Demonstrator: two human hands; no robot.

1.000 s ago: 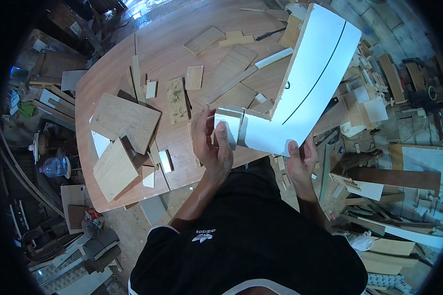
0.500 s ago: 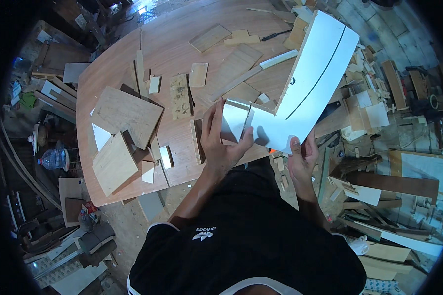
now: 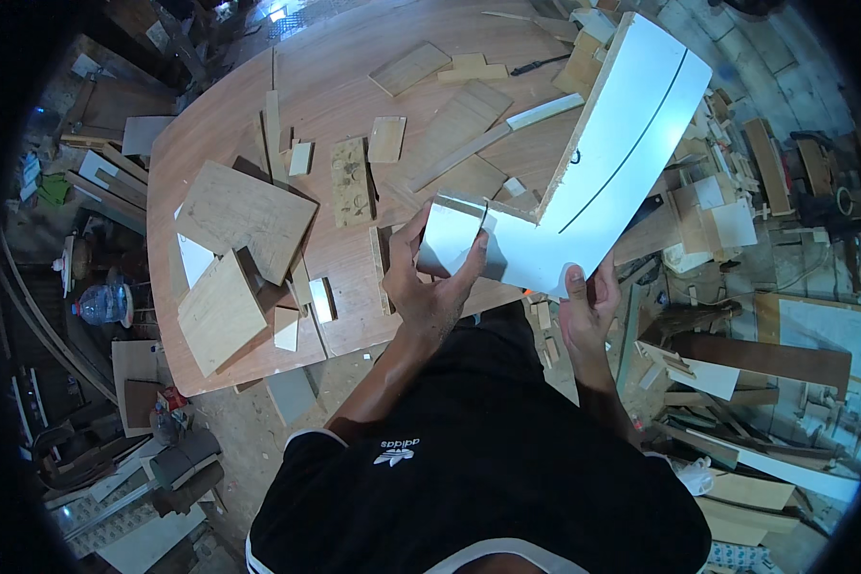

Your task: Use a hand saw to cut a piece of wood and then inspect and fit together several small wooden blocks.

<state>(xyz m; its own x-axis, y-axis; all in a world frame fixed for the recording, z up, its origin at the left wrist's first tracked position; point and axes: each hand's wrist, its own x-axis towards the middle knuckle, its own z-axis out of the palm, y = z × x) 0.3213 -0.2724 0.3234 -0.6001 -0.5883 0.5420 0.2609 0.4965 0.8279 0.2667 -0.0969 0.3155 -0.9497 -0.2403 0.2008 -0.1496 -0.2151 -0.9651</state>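
Observation:
Over the table's near edge I hold a white L-shaped board (image 3: 617,158) with a curved dark line drawn along its long arm. Its long arm points away to the far right, and its sawn inner edges show bare chipboard. My right hand (image 3: 591,308) is closed on the board's near corner, thumb on top. My left hand (image 3: 429,292) is closed around a small white piece (image 3: 450,237), thumb on its right side and fingers on its left. That piece lies against the short arm's left end; whether the two are joined I cannot tell.
Wood offcuts lie over the brown table (image 3: 325,86), including two large panels (image 3: 249,222) at left and a knotty block (image 3: 351,182) in the middle. A large clear bottle (image 3: 103,304) stands left of the table. Scrap boards (image 3: 765,359) are piled at right.
The L-shaped board has shifted slightly to the right. My left hand and the small white piece have tilted and moved a little left; my right hand keeps its hold.

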